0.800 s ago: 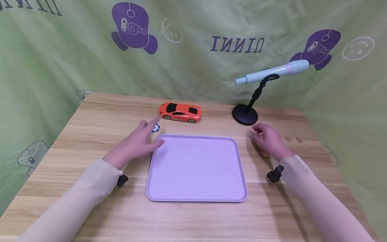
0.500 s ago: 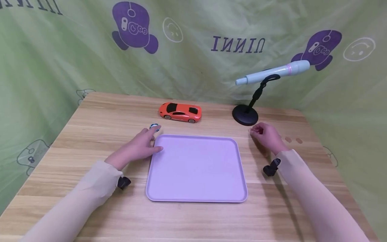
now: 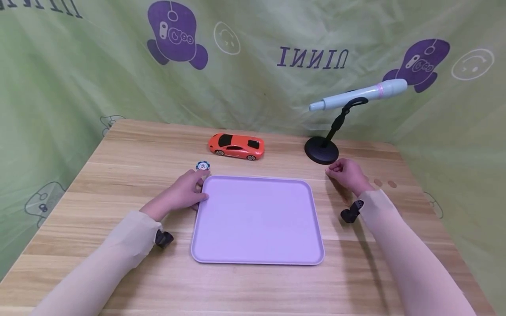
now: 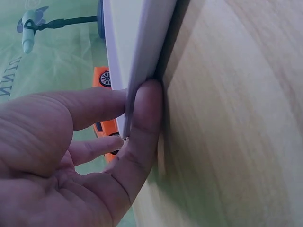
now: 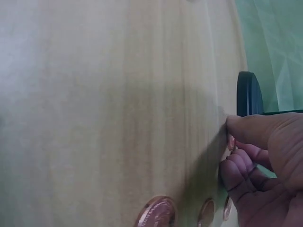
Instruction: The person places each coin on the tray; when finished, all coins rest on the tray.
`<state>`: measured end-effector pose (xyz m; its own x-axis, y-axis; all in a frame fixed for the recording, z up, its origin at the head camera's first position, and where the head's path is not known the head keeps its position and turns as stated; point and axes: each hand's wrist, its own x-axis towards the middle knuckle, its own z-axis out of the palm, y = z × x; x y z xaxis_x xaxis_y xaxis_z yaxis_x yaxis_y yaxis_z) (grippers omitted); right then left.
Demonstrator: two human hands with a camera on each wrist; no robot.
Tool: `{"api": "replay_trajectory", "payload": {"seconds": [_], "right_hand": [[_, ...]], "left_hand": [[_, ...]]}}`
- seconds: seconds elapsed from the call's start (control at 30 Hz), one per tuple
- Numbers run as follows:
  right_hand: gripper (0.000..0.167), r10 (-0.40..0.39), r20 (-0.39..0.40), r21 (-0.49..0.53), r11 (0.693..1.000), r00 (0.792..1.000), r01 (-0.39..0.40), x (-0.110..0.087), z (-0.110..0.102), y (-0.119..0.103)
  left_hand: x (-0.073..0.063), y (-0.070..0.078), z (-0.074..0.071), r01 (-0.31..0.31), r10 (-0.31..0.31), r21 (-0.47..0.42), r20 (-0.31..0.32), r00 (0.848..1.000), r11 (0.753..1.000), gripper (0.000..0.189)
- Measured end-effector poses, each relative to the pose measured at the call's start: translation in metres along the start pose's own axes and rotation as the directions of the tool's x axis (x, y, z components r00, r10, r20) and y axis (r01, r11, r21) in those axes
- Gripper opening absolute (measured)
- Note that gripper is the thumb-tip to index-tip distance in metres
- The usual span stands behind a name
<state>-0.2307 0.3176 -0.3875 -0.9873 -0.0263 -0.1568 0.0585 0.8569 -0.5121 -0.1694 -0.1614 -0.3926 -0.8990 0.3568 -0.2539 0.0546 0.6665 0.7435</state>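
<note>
My left hand grips the lilac tray at its upper left corner. In the left wrist view the thumb lies on the rim and a finger is tucked beneath the tray. A poker chip with a dark patterned edge lies just beyond the left fingertips. On the right, my right hand is low on the table by the black stand, its thumb and fingers pinching a small copper coin, mostly hidden by them. More copper coins lie on the table near that hand.
An orange toy car stands behind the tray. The black stand's round base holds up a light blue microphone at the back right. A green printed curtain hangs behind the wooden table.
My left hand has drawn back from the poker chip, and its fingers have gone under the tray's edge. My right thumb and fingers have come together around the coin.
</note>
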Motion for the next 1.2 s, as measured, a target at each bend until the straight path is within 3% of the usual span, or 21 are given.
{"api": "replay_trajectory", "payload": {"seconds": [0.27, 0.67, 0.93, 1.2], "right_hand": [[0.038, 0.016, 0.068, -0.011, 1.0, 0.998, -0.015, 0.005, -0.005, 0.002], [0.033, -0.042, 0.001, -0.016, 0.999, 0.999, 0.042, 0.002, -0.003, 0.001], [0.03, -0.001, 0.01, 0.068, 0.998, 1.0, 0.0, 0.0, 0.001, -0.007], [0.024, -0.145, -0.003, 0.204, 0.969, 0.989, 0.143, 0.0, 0.016, -0.04]], "left_hand": [[0.0, -0.001, -0.001, 0.009, -0.009, -0.002, 0.01, 1.0, 1.0, 0.066], [-0.002, 0.0, -0.001, 0.006, -0.005, -0.078, 0.021, 1.0, 0.997, 0.066], [-0.002, -0.003, 0.001, 0.009, -0.008, -0.101, 0.012, 1.0, 0.995, 0.065], [0.0, -0.004, 0.003, 0.019, -0.019, -0.095, 0.007, 1.0, 0.995, 0.068]]}}
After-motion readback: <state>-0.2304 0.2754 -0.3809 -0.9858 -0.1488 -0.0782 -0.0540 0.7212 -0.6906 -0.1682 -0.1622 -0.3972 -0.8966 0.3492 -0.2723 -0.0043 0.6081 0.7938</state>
